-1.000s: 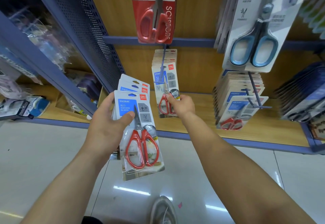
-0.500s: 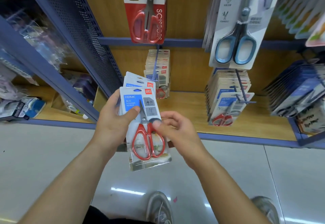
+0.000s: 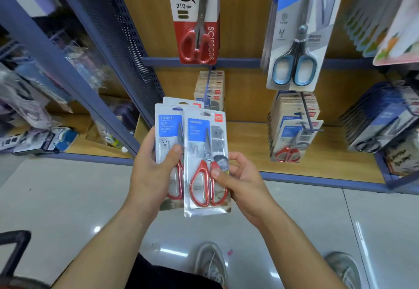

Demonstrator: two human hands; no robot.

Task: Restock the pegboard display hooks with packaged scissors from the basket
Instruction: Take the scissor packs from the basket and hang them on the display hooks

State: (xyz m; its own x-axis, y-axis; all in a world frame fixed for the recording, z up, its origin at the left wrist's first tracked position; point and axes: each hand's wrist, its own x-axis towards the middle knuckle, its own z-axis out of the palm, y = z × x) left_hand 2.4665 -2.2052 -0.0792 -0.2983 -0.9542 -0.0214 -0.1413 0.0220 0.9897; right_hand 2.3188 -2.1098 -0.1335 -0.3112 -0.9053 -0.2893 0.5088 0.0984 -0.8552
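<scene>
My left hand grips a small stack of scissor packs, blue-labelled cards with red-handled scissors, thumb across the front. My right hand pinches the front scissor pack at its right edge, thumb on the red handle, shifted right of the stack. Behind them a hook on the wooden back panel carries a row of the same hung packs. A second hook to the right holds a fuller row. No basket can be made out for certain.
Large red-handled scissors and blue-handled scissors hang above. A blue perforated upright divides the shelf bays. Dark-packaged goods hang at right. A black handle shows at bottom left. My shoes stand on the glossy floor.
My right hand left the pack on the middle hook, came back to the stack and took hold of the front pack, sliding it rightward off the others. The view tilted upward slightly.
</scene>
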